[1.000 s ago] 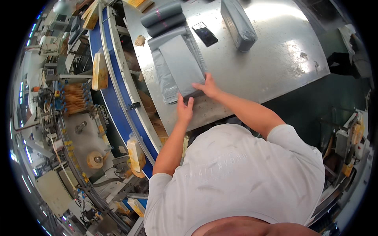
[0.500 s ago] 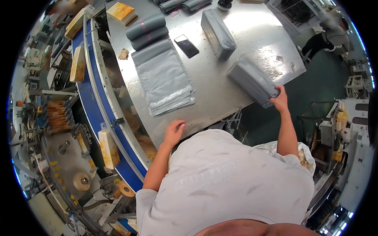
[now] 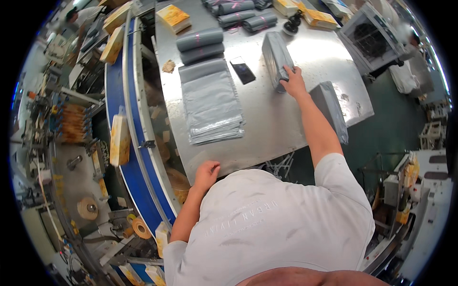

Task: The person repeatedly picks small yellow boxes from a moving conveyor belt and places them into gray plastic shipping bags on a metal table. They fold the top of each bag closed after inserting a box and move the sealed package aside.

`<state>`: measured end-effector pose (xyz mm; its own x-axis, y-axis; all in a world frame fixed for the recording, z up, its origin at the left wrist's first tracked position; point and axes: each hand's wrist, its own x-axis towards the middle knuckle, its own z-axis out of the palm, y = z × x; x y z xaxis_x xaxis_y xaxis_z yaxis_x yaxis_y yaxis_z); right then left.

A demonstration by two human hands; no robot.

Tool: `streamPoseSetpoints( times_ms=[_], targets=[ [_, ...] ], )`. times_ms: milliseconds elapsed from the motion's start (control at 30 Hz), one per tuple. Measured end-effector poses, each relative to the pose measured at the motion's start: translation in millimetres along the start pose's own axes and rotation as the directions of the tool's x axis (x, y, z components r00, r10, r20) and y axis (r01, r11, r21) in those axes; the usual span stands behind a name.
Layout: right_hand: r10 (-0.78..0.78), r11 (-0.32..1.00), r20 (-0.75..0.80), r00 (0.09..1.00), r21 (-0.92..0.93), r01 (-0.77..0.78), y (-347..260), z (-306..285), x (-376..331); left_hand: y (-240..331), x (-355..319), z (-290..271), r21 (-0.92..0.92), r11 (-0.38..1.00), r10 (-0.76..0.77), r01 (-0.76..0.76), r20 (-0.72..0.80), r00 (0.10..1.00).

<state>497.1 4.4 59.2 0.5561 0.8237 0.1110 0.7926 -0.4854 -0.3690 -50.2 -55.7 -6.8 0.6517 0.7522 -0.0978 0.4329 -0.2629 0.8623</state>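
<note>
One grey package (image 3: pixel 273 55) touches the right hand (image 3: pixel 295 85), extending away from it.

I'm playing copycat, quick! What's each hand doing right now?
Left hand: loosely closed near the table edge, nothing visible in it.
Right hand: closed, holding the near end of a gray wrapped package.

Wrapped parcel (image 3: pixel 272 52) grey; bag stack (image 3: pixel 210 102) silvery grey; belt (image 3: pixel 131 186) blue; carton (image 3: pixel 173 17) white, blotched yellow-orange.

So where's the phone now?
In the head view, the phone lies on the table, right of the flat grey bags, left of the package the right hand touches.
</note>
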Motion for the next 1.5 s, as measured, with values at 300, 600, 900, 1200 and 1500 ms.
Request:
streamPoseSetpoints(
  times_ms=[300, 600, 900, 1200, 1500],
  targets=[
    [-0.195, 0.981, -0.08, 0.978, -0.01, 0.194, 15.7, 56.9, 39.2, -11.6, -72.1, -7.9, 0.001, 0.985, -0.16, 0.17, -0.337, 0.928],
    [0.566, 0.694, 0.076, 0.821, -0.582, -0.425, 219.4, -44.7, -98.1, -91.7, -185.7, -69.4, -0.031, 0.862, -0.356, 0.506, -0.747, 0.561],
    [-0.152, 0.871, -0.156, 0.976, -0.488, 0.058, 122.2, -42.3, -169.2, -248.6, -188.8, -257.2, 0.356, 0.194, -0.576, 0.914, -0.713, 0.4],
    [-0.092, 0.99, 0.466, 0.88, -0.055, 0.132, -65.5, 0.0, -347.4, -269.8, -101.3, -316.0, 0.571, 0.156, -0.597, 0.806, -0.596, 0.537],
    [-0.459, 0.886, 0.368, 0.808, 0.119, 0.449, -171.0, 61.6, -292.0, -185.1, -25.6, -355.9, 0.341, 0.53, -0.239, 0.777, -0.819, 0.522]
  ],
)
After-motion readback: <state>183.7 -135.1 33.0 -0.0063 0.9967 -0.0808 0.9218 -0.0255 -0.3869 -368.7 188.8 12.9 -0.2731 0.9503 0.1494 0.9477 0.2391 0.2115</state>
